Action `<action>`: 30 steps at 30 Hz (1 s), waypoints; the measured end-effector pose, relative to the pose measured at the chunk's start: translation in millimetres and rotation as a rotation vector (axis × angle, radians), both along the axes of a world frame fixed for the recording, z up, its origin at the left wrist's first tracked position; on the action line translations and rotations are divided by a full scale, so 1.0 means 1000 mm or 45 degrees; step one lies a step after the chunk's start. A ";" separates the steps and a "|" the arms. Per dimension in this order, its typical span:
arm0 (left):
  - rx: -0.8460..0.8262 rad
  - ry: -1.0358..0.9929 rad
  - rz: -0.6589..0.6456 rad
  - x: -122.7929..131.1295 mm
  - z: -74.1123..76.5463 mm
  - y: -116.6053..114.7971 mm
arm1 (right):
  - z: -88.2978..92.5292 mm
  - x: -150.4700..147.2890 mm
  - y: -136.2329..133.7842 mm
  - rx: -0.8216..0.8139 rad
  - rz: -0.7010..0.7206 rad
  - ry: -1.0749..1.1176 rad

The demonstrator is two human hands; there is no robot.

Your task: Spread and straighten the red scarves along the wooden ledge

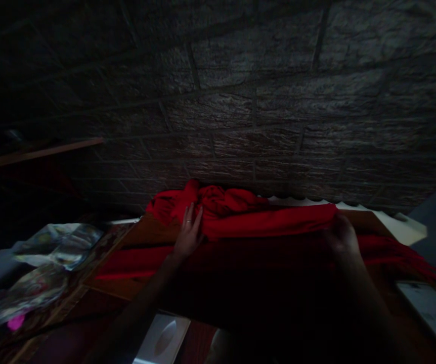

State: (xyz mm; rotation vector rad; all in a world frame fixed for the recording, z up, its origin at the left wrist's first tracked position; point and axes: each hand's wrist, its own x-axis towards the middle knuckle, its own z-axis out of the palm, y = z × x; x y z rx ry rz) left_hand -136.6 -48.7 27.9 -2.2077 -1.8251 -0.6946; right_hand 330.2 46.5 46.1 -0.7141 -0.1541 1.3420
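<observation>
A long red cloth (271,223) lies across a brown wooden tabletop (161,231), bunched into a heap at its left part and stretched into a straight fold toward the right. My left hand (188,236) rests against the heap, fingers apart, with a ring on one finger. At the right end of the fold, my right hand (344,236) is curled around the cloth's edge; its fingertips are dark and blurred. Nearer to me, another red stretch of fabric (134,262) runs along the table, with a fringe at its right end. Deep shadow hides the middle.
A dark block wall (233,121) rises right behind the table. Crumpled clear plastic (58,245) lies at the left, below a wooden shelf edge (43,153). A pale box with an oval (165,337) is at the front, and a white sheet or board (432,308) at the right.
</observation>
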 end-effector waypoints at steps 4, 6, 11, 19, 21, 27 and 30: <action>0.113 -0.018 0.085 0.008 0.020 0.010 | 0.008 0.005 -0.003 0.083 -0.128 0.096; 0.110 -0.016 0.203 0.006 0.045 0.022 | 0.009 0.001 -0.005 0.085 -0.122 0.124; 0.206 0.003 0.605 -0.020 0.150 0.063 | 0.033 -0.030 0.001 0.104 -0.130 0.041; 0.732 0.109 0.634 -0.068 0.323 0.083 | 0.189 -0.055 0.036 0.499 -0.208 -0.106; 0.605 0.140 0.601 -0.071 0.306 0.080 | 0.210 -0.047 0.040 0.451 -0.280 -0.099; -0.018 0.174 0.542 -0.057 0.148 0.056 | 0.149 0.011 0.042 0.189 -0.618 -0.323; -0.036 0.103 0.417 -0.043 0.083 0.036 | 0.092 0.039 0.036 -0.090 -0.613 -1.010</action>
